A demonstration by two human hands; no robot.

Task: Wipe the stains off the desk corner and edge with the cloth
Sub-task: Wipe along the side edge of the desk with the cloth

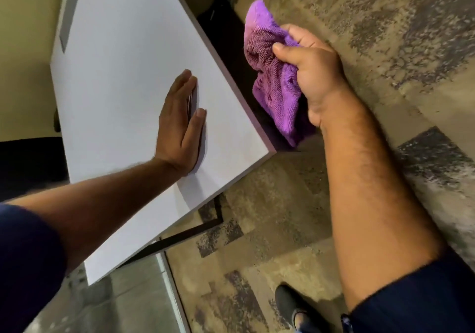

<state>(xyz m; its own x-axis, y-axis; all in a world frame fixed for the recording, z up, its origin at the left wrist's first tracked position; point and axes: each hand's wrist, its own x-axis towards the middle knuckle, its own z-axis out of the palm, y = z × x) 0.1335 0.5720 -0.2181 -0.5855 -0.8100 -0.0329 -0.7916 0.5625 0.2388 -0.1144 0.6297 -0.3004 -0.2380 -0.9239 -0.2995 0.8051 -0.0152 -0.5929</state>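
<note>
A white desk (123,57) fills the left and middle of the view, its near corner (270,150) pointing right. My left hand (180,127) lies flat on the desktop, fingers straight and together, a little in from that corner. My right hand (311,75) is shut on a bunched purple cloth (275,86), held just off the desk's right edge (231,75), above the corner. The cloth hangs down beside the edge; whether it touches the edge is unclear. No stains show on the white top.
A mottled brown and grey carpet (385,37) lies to the right and below. A dark desk frame bar (190,232) runs under the near edge. My dark shoe (290,304) stands on the carpet at the bottom. A beige wall (23,50) is on the left.
</note>
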